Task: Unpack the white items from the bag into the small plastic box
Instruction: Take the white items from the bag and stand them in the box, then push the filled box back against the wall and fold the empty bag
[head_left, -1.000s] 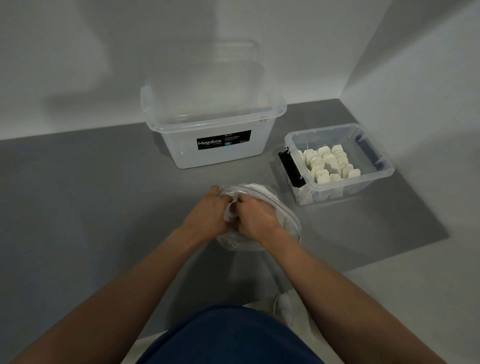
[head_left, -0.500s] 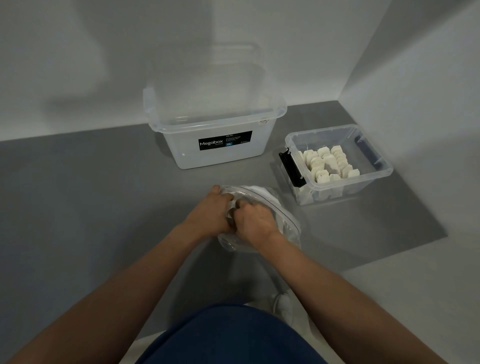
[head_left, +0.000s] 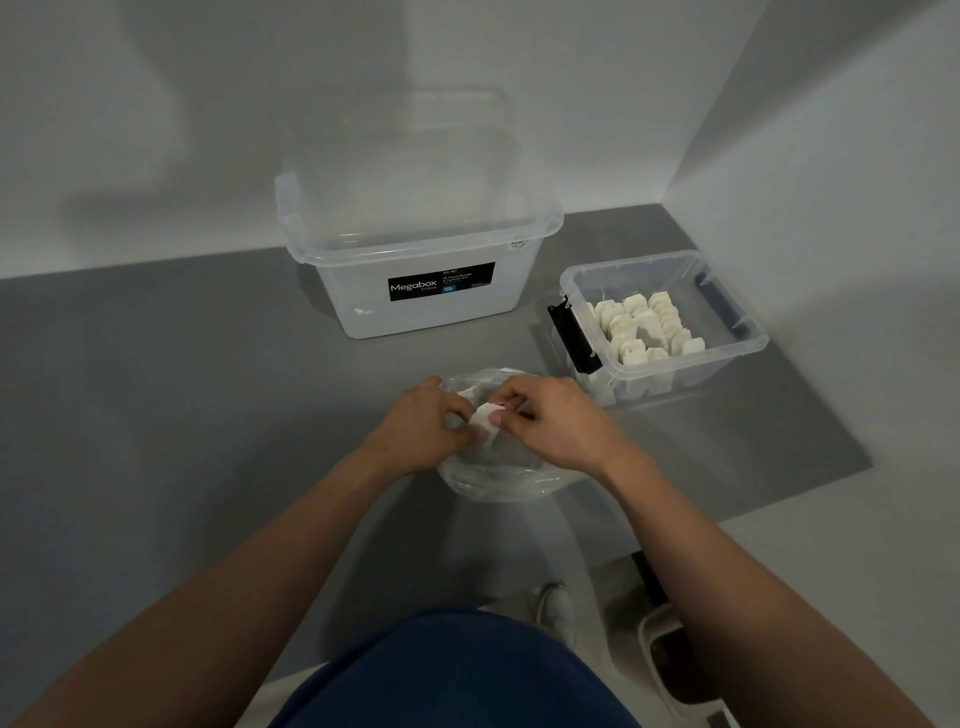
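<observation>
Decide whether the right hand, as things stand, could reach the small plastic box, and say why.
Probably yes. The small plastic box stands open just right of the bag, and nothing lies between it and the right hand, which pinches a white item over the bag.

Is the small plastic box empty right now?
No, rows of white items stand packed together inside the small plastic box.
</observation>
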